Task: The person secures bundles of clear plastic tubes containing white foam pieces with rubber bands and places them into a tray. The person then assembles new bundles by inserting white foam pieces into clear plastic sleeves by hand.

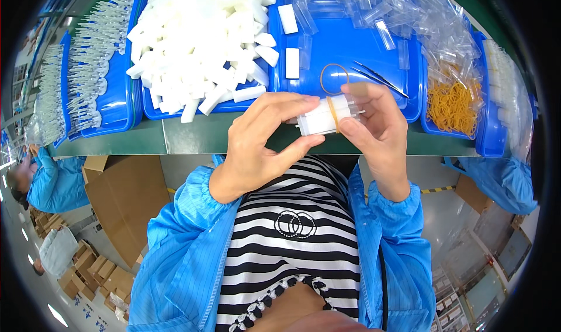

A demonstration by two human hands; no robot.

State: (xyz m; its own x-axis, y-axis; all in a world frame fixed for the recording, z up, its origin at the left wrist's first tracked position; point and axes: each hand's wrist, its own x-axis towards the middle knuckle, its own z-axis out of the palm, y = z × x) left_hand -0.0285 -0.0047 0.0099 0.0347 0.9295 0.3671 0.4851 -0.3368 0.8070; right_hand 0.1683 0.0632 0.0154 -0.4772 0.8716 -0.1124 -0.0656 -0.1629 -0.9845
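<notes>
Just over the table's front edge, both hands hold a small bundle of white foam and clear plastic pieces (pixel 315 122). A tan rubber band (pixel 333 115) runs around it. My left hand (pixel 254 142) grips the left end between thumb and fingers. At the right end, my right hand (pixel 381 130) closes its thumb and fingers on the bundle beside the band. Thin white tips stick out at both ends. Behind the hands, a loose rubber band (pixel 322 78) and dark tweezers (pixel 383 81) lie in a blue tray (pixel 345 50).
White foam blocks (pixel 196 34) heap in a tray at left. Thin white-tipped parts (pixel 96 57) fill trays farther left. Clear plastic pieces (pixel 403 8) and rubber bands (pixel 454 107) sit at right. Two people (pixel 61 177) (pixel 497 180) in blue are at the sides; a cardboard box (pixel 128 200) stands left.
</notes>
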